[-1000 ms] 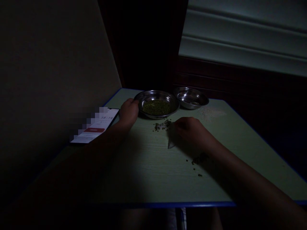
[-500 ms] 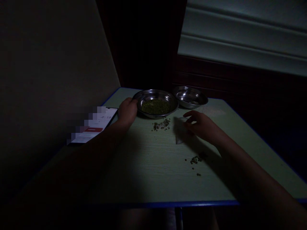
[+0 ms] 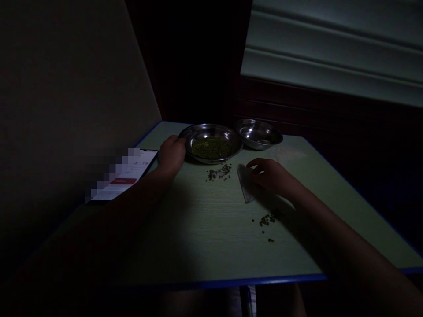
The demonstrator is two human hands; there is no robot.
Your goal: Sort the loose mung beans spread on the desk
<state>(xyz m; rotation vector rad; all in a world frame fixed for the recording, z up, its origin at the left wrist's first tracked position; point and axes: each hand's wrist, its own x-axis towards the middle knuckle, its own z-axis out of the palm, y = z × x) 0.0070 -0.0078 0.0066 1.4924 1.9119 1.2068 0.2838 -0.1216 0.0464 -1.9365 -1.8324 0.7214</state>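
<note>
My left hand (image 3: pixel 172 154) is closed on the left rim of a steel bowl (image 3: pixel 211 161), which holds a heap of small green beans (image 3: pixel 211 147). Over the middle right of the table, my right hand (image 3: pixel 269 175) has its fingers curled at a thin, pale flat piece (image 3: pixel 244 187), perhaps a card or plastic sheet. Its right part is hidden by the hand and shadow. Between bowl and hand lies a small pile of beans with pale bits (image 3: pixel 220 172). Another scatter of beans (image 3: pixel 267 220) is nearer me, below the right hand.
A second steel bowl (image 3: pixel 257 141) with a little something in its bottom stands at the back. A lit phone (image 3: pixel 127 176) lies at the left by the wall. Pale powdery bits (image 3: pixel 287 153) lie on the green table (image 3: pixel 198 255), which has a blue edge. The light is dim.
The flat piece has turned under my right hand, its lower corner swinging slightly right. My left hand stays on the bowl's rim. The whole view has shifted a little.
</note>
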